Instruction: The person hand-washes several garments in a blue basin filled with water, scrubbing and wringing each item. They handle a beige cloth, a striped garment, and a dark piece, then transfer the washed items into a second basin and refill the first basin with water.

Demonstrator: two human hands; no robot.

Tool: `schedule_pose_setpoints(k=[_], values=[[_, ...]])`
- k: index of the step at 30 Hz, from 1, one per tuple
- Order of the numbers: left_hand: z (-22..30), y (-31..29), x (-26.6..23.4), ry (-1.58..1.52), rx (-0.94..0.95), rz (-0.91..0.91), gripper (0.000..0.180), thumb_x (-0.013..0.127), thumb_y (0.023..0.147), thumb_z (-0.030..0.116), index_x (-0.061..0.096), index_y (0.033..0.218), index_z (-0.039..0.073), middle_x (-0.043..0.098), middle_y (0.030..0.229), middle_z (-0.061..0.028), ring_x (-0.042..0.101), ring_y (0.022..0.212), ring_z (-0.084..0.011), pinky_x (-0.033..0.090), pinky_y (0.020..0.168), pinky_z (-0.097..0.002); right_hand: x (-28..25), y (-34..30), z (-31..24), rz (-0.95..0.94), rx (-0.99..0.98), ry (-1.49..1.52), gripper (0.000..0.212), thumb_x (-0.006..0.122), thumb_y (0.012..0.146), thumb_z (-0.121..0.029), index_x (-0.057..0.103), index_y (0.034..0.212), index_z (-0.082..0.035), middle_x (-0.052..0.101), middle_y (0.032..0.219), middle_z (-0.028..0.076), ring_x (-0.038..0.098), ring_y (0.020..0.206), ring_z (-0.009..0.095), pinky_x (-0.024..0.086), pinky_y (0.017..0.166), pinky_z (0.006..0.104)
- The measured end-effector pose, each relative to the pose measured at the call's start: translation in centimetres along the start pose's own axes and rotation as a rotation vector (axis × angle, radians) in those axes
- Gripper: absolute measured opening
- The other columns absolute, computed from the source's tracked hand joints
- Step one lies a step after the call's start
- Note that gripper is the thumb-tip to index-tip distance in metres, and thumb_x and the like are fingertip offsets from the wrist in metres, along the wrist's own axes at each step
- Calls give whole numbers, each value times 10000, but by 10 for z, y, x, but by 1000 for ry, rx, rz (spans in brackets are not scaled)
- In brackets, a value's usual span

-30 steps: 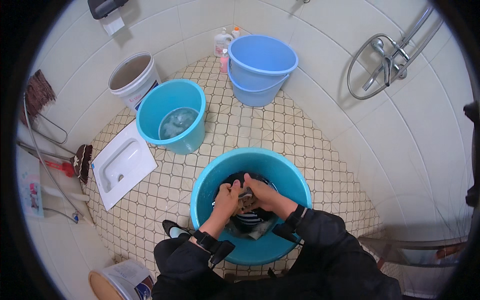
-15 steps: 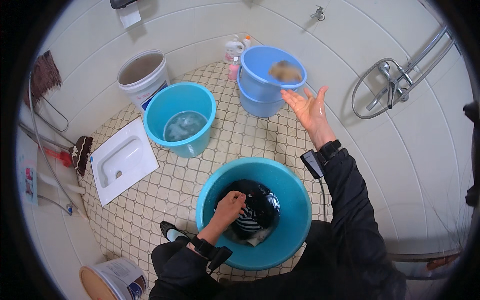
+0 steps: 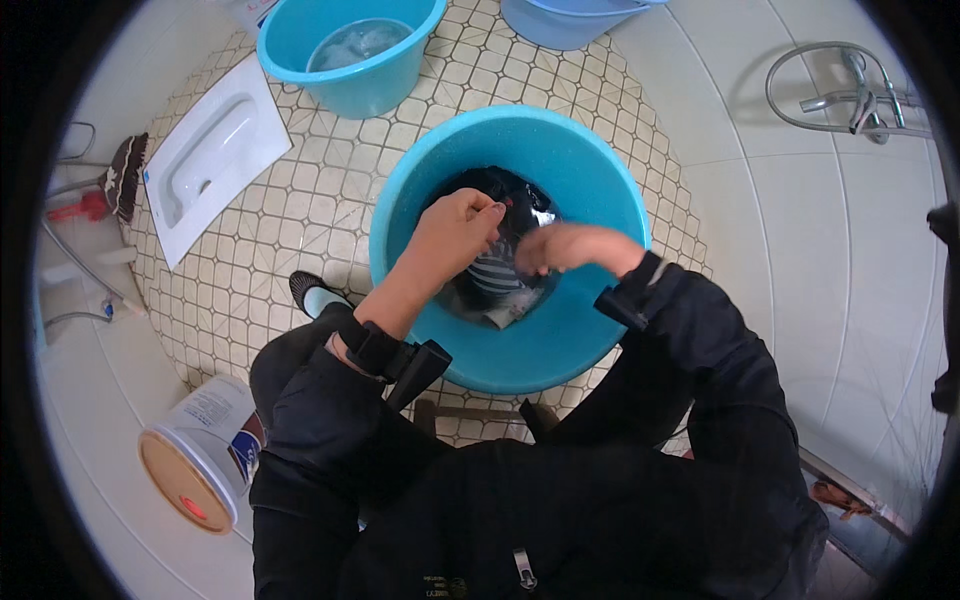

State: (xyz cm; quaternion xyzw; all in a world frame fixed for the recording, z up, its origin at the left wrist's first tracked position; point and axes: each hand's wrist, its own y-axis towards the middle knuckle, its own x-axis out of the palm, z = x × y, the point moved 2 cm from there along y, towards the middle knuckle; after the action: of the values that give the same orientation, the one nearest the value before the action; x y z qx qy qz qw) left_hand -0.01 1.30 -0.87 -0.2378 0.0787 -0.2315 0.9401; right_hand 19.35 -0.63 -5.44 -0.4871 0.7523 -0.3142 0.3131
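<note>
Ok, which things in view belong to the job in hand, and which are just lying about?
Apparently in the job: left hand, right hand, turquoise tub, striped cloth inside it; possibly the turquoise bucket and light-blue bucket.

Just about: squat toilet, shower mixer, white lidded bucket.

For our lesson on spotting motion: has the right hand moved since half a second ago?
Yes: judged against the light blue bucket, the right hand has come away from it, back over the teal tub.

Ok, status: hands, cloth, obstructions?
Left bare hand curled, right bare hand blurred. Dark-and-pale striped cloth inside round teal plastic tub. No obstruction visible.
</note>
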Motion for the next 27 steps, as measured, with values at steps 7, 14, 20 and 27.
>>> schedule_pose_setpoints(k=[7,14,20,27], values=[[-1,-2,-4,40,5,-125,257,549,925,269,624,977,29,649,797,-29,597,695,-109,473,611,-253,75,53,17,-412,192,-758,488,481,892,-289,436,1374,-226,585,1235,141,569,1091,308,461,886,438],[-4,-6,-9,-1,229,34,285,571,875,258,642,814,-11,641,787,-204,619,777,-357,475,706,-429,115,130,72,-82,54,-804,283,509,885,-235,627,1078,-64,648,1083,156,616,1010,290,497,829,412],[0,-2,-10,-29,225,5,326,545,895,274,612,778,-23,635,735,-202,606,701,-360,466,669,-424,82,78,50,72,-65,-729,263,576,842,-236,673,973,-30,654,998,172,614,963,329,483,830,399],[-5,3,-5,70,224,43,366,517,898,336,643,851,-4,657,814,-192,628,790,-342,472,714,-428,8,-54,-18,270,112,-230,269,630,865,-261,672,960,-12,658,832,169,608,757,275,475,714,347]])
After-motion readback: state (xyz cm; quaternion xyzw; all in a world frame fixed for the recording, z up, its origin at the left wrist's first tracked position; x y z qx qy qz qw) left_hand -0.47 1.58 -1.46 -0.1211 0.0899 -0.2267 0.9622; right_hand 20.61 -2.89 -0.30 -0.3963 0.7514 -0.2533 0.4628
